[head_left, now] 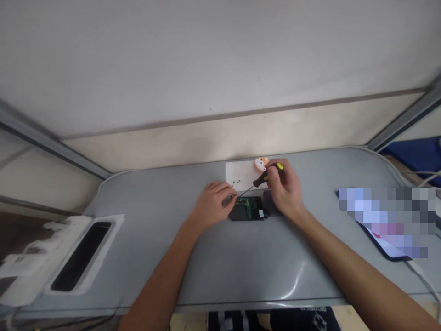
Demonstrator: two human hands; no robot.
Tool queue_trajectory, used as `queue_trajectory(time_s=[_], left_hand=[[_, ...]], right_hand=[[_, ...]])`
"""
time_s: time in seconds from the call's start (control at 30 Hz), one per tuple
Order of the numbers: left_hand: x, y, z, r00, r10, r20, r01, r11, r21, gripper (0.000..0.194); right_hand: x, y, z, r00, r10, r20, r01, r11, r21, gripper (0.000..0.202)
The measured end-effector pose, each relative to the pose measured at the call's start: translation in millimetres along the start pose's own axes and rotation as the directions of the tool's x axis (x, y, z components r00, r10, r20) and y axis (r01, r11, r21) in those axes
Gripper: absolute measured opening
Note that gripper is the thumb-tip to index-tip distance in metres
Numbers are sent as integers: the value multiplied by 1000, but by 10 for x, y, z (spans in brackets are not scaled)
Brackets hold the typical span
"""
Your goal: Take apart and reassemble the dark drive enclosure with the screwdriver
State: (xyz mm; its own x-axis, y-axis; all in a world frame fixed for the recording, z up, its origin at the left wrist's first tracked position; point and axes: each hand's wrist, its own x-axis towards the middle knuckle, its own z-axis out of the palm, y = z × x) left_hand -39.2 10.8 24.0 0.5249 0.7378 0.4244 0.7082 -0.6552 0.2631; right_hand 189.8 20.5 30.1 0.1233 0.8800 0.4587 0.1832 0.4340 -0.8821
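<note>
My right hand [284, 186] grips a black and yellow screwdriver [262, 177], its thin shaft slanting down to the left. The screwdriver's tip is at the upper left corner of a small black device [241, 212] with a green circuit board [248, 206] exposed. My left hand [217, 202] is at the device's left edge, fingers pressed together by the tip; what they pinch is too small to make out. Behind the device lies a white sheet [237, 171] with several tiny dark pieces [236, 182] and an orange and white round object [261, 163] on it.
A black phone-like slab [82, 255] lies on white paper at the left of the grey table [155, 207]. A large lit screen [382, 220], partly blurred, lies at the right with a white cable [418, 271]. A pale wall rises behind.
</note>
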Motion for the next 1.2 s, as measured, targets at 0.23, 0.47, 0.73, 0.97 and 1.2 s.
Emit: queue_trajectory(time_s=[0.23, 0.47, 0.73, 0.97, 1.2], left_hand=[[-1, -1, 40, 999, 3, -52, -8, 994, -106, 10], [5, 22, 37, 994, -62, -87, 36, 962, -270, 9], [11, 52, -7, 992, -102, -79, 63, 917, -394, 8], [18, 41, 32, 988, -118, -105, 60, 897, -439, 7], [35, 69, 10, 981, -173, -91, 110, 873, -476, 8]], right_hand=[[5, 30, -12, 998, -6, -69, 7, 1000, 13, 25], [31, 15, -24, 995, -18, -96, 20, 1000, 22, 27], [32, -36, -8, 993, -5, -115, 14, 997, 77, 27], [78, -35, -21, 987, 25, -158, -2, 990, 140, 30], [110, -90, -37, 982, 24, -187, 5, 988, 155, 32]])
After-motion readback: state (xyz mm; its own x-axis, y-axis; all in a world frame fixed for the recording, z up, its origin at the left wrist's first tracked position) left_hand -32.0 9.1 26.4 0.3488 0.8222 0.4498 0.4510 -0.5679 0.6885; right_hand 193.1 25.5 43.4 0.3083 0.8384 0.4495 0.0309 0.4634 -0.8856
